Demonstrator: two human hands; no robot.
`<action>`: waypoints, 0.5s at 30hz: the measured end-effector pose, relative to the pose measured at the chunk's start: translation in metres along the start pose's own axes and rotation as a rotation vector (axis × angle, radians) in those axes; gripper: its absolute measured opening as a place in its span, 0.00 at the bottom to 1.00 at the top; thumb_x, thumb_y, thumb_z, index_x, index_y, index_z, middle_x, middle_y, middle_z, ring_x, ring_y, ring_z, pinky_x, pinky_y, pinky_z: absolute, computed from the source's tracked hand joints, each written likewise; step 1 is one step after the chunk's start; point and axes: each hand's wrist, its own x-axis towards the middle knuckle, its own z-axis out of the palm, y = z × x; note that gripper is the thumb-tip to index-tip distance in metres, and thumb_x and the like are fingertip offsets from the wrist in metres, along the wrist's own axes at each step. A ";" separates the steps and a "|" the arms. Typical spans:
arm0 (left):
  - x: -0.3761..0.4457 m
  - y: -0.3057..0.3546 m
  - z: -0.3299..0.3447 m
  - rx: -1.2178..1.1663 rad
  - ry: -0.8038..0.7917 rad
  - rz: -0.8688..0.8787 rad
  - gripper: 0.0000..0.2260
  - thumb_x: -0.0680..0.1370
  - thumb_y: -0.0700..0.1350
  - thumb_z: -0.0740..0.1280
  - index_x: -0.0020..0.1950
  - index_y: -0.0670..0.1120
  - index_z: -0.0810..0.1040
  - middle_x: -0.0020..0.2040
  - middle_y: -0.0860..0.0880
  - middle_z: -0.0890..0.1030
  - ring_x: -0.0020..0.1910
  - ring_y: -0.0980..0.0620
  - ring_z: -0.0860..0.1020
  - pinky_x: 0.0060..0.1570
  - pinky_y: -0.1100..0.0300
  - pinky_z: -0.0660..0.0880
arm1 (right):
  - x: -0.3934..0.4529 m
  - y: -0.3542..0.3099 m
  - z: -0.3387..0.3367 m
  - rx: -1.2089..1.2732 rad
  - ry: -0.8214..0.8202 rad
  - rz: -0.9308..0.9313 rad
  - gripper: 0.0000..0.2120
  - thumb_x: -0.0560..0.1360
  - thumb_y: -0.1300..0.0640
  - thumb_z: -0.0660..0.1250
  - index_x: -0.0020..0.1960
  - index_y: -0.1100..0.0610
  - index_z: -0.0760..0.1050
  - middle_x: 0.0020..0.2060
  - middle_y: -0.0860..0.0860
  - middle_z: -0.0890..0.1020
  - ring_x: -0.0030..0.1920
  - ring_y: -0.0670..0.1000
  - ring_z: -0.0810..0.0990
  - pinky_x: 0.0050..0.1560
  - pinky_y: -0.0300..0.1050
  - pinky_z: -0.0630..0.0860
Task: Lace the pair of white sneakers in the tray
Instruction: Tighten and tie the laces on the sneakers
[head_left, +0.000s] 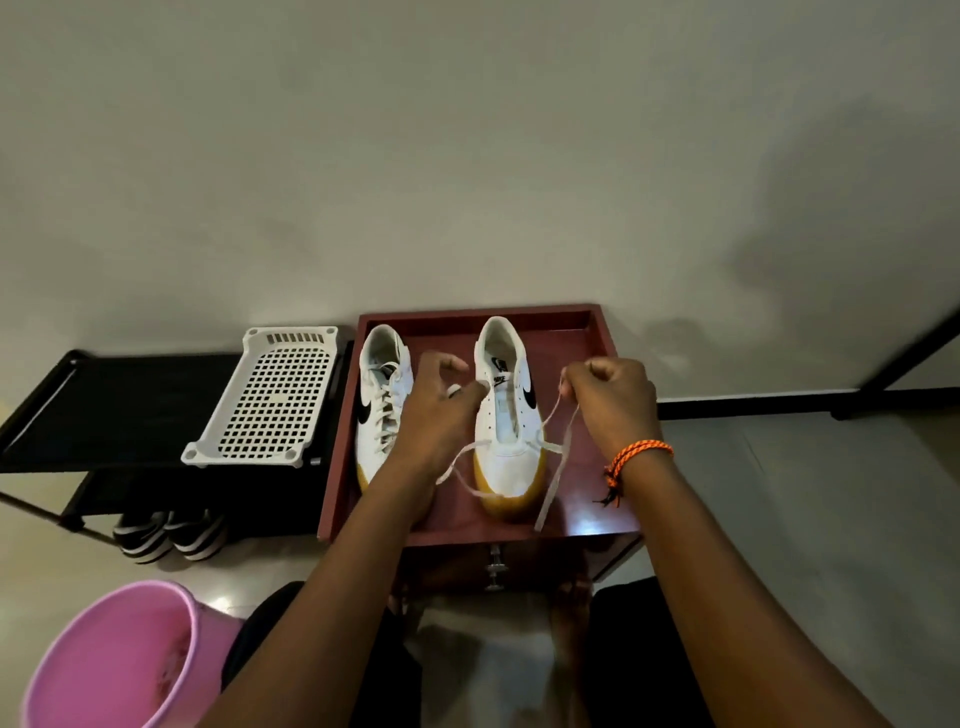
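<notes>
Here, from your head camera: two white sneakers with black swooshes and tan gum soles sit side by side, toes toward you, in a glossy dark-red tray (597, 499) on a small cabinet. The left sneaker (382, 405) is already laced up its throat; the right sneaker (506, 415) has only one crossing through its lowest eyelets. Its flat off-white lace (553, 470) runs out both ways from the toe. Your left hand (434, 415) lies between the two shoes, fingers curled, thumb and forefinger pinching the lace end just beside the shoe's tongue. Your right hand (613, 402), an orange braided band (639, 454) at the wrist, hovers just right of the shoe, fist closed on the other strand, whose tail drops to the tray floor. A white perforated plastic basket (270, 400) rests on a black rack (119, 405) to the left, striped shoes (169, 535) beneath it and a smooth pink bucket (114, 660) nearest you.
</notes>
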 end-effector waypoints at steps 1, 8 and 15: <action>0.007 -0.017 0.002 0.133 -0.012 0.018 0.04 0.81 0.46 0.71 0.56 0.51 0.79 0.50 0.52 0.84 0.48 0.53 0.81 0.44 0.60 0.73 | 0.001 0.014 0.005 -0.058 -0.006 0.010 0.13 0.74 0.58 0.67 0.34 0.63 0.80 0.32 0.59 0.83 0.28 0.51 0.77 0.31 0.42 0.72; 0.032 -0.096 0.020 0.613 -0.073 0.094 0.10 0.81 0.55 0.71 0.54 0.49 0.83 0.50 0.50 0.85 0.50 0.47 0.82 0.50 0.50 0.80 | 0.015 0.083 0.033 -0.493 -0.165 0.066 0.08 0.77 0.53 0.69 0.42 0.56 0.80 0.43 0.58 0.83 0.46 0.62 0.82 0.43 0.49 0.77; 0.044 -0.108 0.034 0.656 -0.053 0.199 0.10 0.79 0.48 0.74 0.39 0.48 0.80 0.36 0.50 0.81 0.40 0.47 0.80 0.41 0.51 0.79 | 0.027 0.098 0.057 -0.581 -0.345 -0.058 0.06 0.76 0.46 0.73 0.47 0.47 0.79 0.55 0.51 0.77 0.58 0.56 0.77 0.58 0.57 0.79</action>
